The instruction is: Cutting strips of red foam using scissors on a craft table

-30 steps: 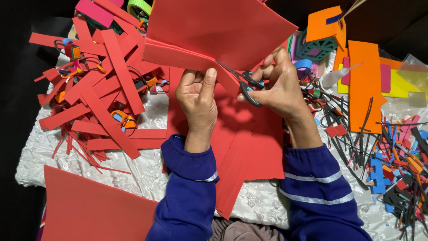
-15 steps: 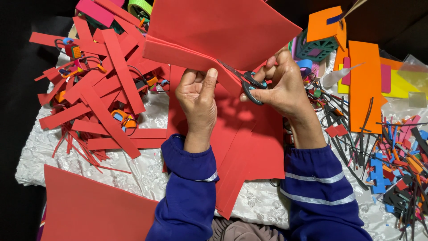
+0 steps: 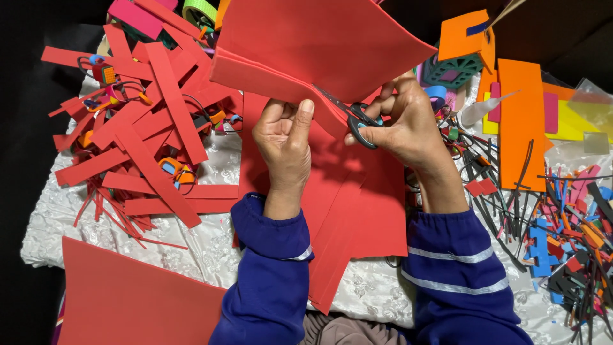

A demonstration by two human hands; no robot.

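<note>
Two hands are raised over a worktop [image 3: 191, 255] covered with a white patterned cloth. A large red foam sheet [image 3: 319, 38] is pinched at its lower edge by the left hand [image 3: 284, 144], the grip closed with the thumb on top. Black-handled scissors [image 3: 357, 118] are held by the right hand [image 3: 412, 124], fingers closed through the loops, and the blades are set into the sheet's edge. More red sheets [image 3: 357, 211] are spread beneath the hands. Cut red strips [image 3: 147, 128] are piled at the left; an orange sheet [image 3: 520, 121] and mixed coloured scraps [image 3: 568, 243] are seen at the right.
</note>
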